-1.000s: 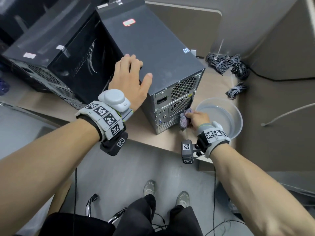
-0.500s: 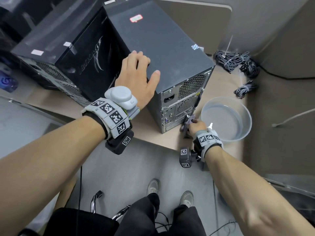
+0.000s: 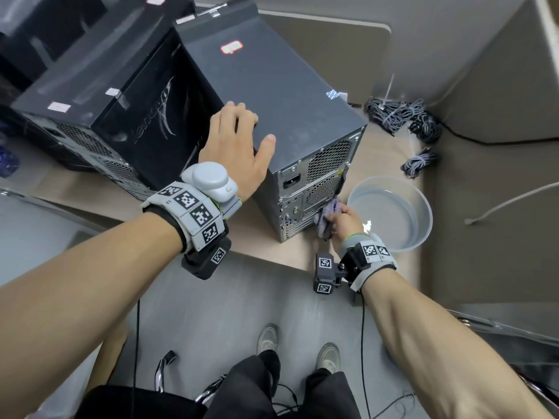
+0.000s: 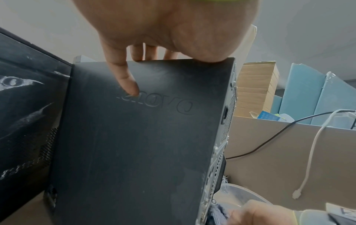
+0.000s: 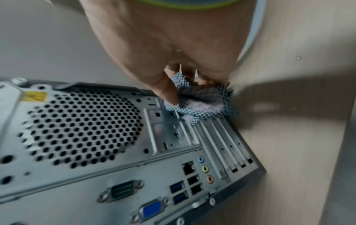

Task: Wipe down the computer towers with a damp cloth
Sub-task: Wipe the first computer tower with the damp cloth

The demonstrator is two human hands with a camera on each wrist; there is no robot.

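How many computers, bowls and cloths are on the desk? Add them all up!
Computer towers: 2, the grey tower and the black tower; a dark box behind them is unclear.
Bowls: 1, the clear bowl.
Cloths: 1, the checked cloth in the right hand.
Total: 4.

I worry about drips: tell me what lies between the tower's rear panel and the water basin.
Head view: only the right hand gripping the cloth against the tower's rear panel, then bare desk before the basin.

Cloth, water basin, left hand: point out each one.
cloth (image 5: 202,102), right wrist view, on its bunched middle.
water basin (image 3: 425,204), head view, on its far rim.
left hand (image 3: 236,149), head view, on its back.
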